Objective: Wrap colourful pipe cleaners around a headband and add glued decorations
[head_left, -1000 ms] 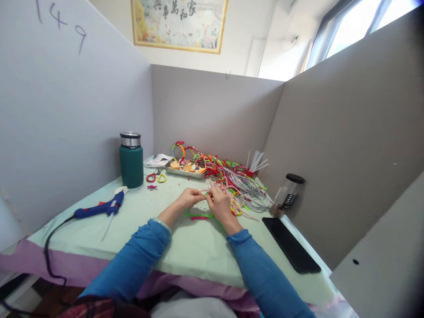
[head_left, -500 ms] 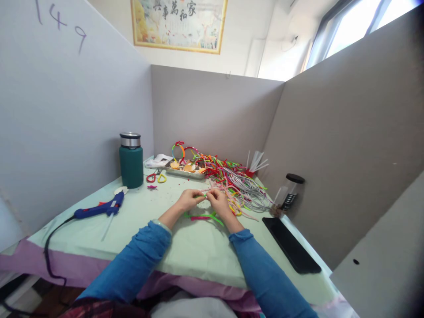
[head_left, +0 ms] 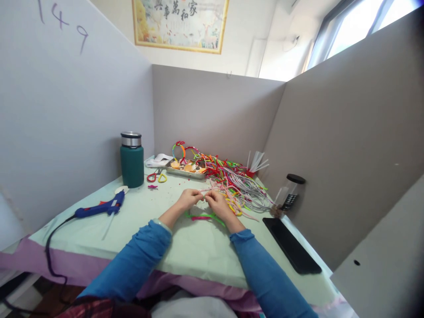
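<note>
My left hand point(head_left: 190, 199) and my right hand point(head_left: 217, 203) meet over the middle of the table, fingertips pinched and almost touching. Between them is a pipe cleaner, mostly hidden by the fingers; a bit of green showed there a moment before. Just below the hands, green pipe cleaners point(head_left: 217, 219) and a short pink pipe cleaner point(head_left: 201, 217) lie on the pale green table cover point(head_left: 195, 251). Behind my right hand spreads a big tangled heap of coloured and silver pipe cleaners point(head_left: 243, 183).
A metal tray point(head_left: 185, 173) with orange and white pieces is at the back. On the left are a green bottle point(head_left: 132, 165), a blue glue gun point(head_left: 101, 209) with its cord, and red-and-yellow-handled scissors point(head_left: 162, 178). A black phone point(head_left: 291, 245) and clear jar point(head_left: 291, 192) are on the right.
My fingertips have drawn slightly closer together, and the green bit between them is now barely visible. Everything on the table stays in place.
</note>
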Available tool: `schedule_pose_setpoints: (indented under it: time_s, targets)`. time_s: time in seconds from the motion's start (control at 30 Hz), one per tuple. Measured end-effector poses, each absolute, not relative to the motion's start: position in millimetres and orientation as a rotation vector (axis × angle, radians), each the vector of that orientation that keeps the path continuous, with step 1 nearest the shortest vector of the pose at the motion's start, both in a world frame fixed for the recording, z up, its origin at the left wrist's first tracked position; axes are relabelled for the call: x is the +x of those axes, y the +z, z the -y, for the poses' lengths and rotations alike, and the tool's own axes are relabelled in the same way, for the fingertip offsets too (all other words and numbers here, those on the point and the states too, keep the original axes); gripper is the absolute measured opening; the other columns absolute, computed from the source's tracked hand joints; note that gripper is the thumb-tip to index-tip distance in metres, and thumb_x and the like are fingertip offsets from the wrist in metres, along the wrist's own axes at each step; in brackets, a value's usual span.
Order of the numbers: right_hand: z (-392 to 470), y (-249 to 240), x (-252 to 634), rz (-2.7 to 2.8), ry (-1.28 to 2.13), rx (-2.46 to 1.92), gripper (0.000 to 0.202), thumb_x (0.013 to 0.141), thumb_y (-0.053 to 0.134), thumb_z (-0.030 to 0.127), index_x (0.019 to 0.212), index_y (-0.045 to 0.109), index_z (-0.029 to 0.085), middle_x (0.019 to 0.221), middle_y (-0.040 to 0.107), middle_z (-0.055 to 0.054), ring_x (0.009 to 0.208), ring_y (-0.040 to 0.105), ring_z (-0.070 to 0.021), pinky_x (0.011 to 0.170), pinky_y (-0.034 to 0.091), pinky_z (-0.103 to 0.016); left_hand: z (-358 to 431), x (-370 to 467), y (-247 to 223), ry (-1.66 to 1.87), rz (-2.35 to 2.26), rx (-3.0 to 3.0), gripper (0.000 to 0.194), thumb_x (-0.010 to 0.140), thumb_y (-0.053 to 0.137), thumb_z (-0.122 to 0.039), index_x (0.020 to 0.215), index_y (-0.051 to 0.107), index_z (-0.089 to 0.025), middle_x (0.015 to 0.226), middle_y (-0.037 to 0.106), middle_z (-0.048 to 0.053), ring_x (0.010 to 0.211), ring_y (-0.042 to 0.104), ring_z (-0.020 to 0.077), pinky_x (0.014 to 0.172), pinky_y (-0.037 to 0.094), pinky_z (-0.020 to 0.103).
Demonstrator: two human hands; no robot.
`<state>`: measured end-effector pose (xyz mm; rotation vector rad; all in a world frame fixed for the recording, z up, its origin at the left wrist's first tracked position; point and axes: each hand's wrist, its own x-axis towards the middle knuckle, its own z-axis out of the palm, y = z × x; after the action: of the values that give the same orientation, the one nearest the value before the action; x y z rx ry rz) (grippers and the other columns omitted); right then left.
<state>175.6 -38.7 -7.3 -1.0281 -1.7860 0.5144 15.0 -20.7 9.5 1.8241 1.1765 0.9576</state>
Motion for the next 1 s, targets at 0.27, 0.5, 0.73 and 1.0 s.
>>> schedule_pose_setpoints:
  time_s: [0.27, 0.5, 0.73, 1.0]
  targets:
    - [45, 3, 181, 1.880, 0.237, -0.934, 0.016, 0.085, 0.047, 0.025, 0.079, 0.060, 0.019, 0.077, 0.060, -0.004, 0.071, 0.053, -0.0163, 0.066, 0.039, -0.027, 22, 5, 13, 0.735, -0.808, 1.435, 0.034, 0.067, 0.064, -0.044, 0.081, 0.061, -0.013, 0.038, 0.025, -0.010, 0.032, 0.014, 0.0037, 0.038, 0.009, 0.022]
    - [43, 0, 179, 1.745, 0.560, -0.975, 0.018, 0.082, 0.048, 0.032, 0.075, 0.058, 0.018, 0.062, 0.053, 0.002, 0.056, 0.046, -0.0122, 0.053, 0.034, -0.024, 23, 11, 12, 0.864, -0.897, 1.460, 0.042, 0.066, 0.067, -0.050, 0.082, 0.061, -0.012, 0.039, 0.031, -0.010, 0.031, 0.019, 0.0026, 0.037, 0.009, 0.022]
    - [35, -5, 177, 1.658, 0.679, -0.942, 0.015, 0.079, 0.050, 0.032, 0.078, 0.055, 0.018, 0.063, 0.051, 0.003, 0.054, 0.044, -0.0113, 0.050, 0.035, -0.023, 20, 10, 7, 0.791, -0.847, 1.450, 0.039, 0.069, 0.064, -0.050, 0.084, 0.058, -0.015, 0.037, 0.029, -0.011, 0.030, 0.015, 0.0031, 0.035, 0.009, 0.020]
    - [53, 14, 189, 1.900, 0.979, -0.766, 0.017, 0.079, 0.054, 0.036, 0.076, 0.054, 0.019, 0.060, 0.048, 0.004, 0.056, 0.042, -0.0104, 0.054, 0.034, -0.023, 22, -4, 18, 0.489, -0.697, 1.298, 0.026, 0.071, 0.066, -0.037, 0.082, 0.056, -0.015, 0.034, 0.023, -0.012, 0.029, 0.012, 0.0034, 0.034, 0.009, 0.018]
